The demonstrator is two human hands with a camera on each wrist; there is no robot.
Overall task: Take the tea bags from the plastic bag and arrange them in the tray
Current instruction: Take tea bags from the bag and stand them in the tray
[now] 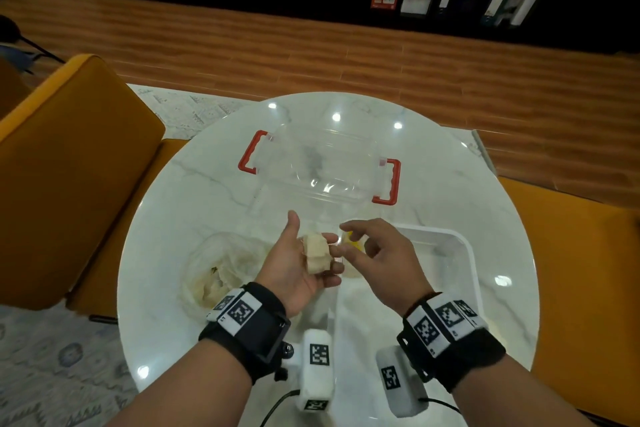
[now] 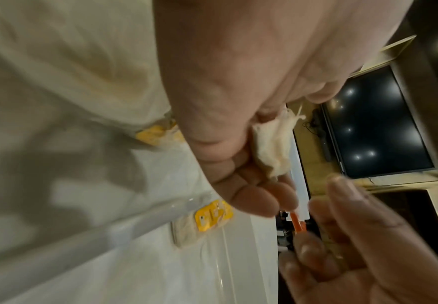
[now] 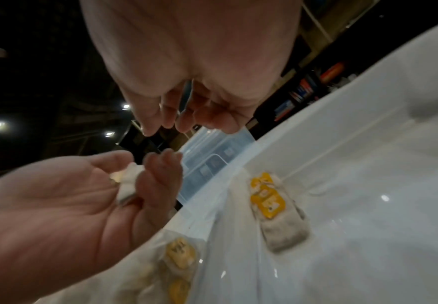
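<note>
My left hand [image 1: 311, 243] is palm up over the table, its fingers curled round a small bunch of cream tea bags [image 1: 317, 255], which also shows as a tea bag [image 3: 128, 183] [image 2: 272, 148] in both wrist views. Just to its right my right hand [image 1: 349, 236] hovers with loosely hanging fingers [image 3: 186, 115] and holds nothing. Below it, tea bags with yellow tags [image 3: 272, 205] [image 2: 207, 218] lie in the white tray [image 1: 464, 253] near its left corner. The crumpled plastic bag [image 1: 221, 267] lies left of the tray with more tea bags [image 3: 180, 255] inside.
A clear plastic container [image 1: 318, 166] with red handles stands behind the hands on the round white marble table [image 1: 173, 218]. Orange seats [image 1: 69, 166] flank the table. Cables run off the table's near edge.
</note>
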